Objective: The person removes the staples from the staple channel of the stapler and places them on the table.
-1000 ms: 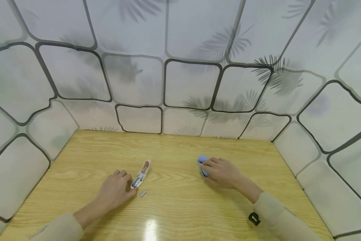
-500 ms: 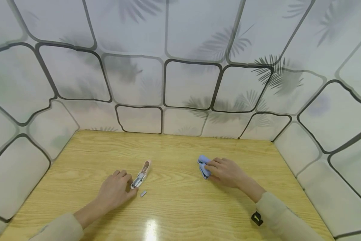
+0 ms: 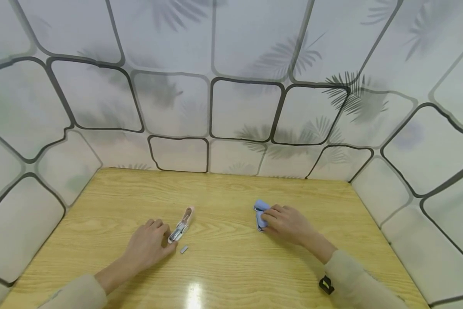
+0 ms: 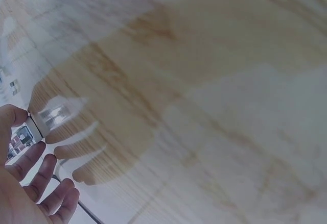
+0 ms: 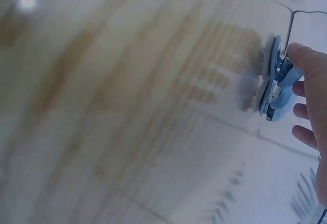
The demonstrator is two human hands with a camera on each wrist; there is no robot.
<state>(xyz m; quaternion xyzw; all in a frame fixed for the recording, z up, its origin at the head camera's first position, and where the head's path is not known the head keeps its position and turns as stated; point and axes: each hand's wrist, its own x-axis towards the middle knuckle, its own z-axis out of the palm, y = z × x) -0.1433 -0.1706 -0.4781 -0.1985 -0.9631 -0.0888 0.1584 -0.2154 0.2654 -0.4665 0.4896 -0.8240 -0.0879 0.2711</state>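
Observation:
In the head view a pink and white stapler [image 3: 181, 226] lies unfolded on the table, its metal magazine showing. My left hand [image 3: 148, 242] pinches its near end between thumb and forefinger; the left wrist view shows the other fingers [image 4: 53, 193] spread loosely. A small grey strip of staples [image 3: 184, 249] lies just right of the left thumb. Further right, my right hand [image 3: 291, 224] grips a blue stapler [image 3: 260, 214] with thumb and fingers. The right wrist view shows this blue stapler [image 5: 278, 83] with its parts spread apart; the fingers hide some of it.
The wood-grain table [image 3: 220, 274] is bounded at the back and sides by pale panels [image 3: 239, 156] with dark outlines and leaf prints. A small black piece [image 3: 326, 284] shows beside the right sleeve [image 3: 351, 270]. Light glares off the near tabletop.
My right hand has shifted slightly right, uncovering more of the blue stapler, whose near part has turned a little. My left hand and the pink stapler stay in place.

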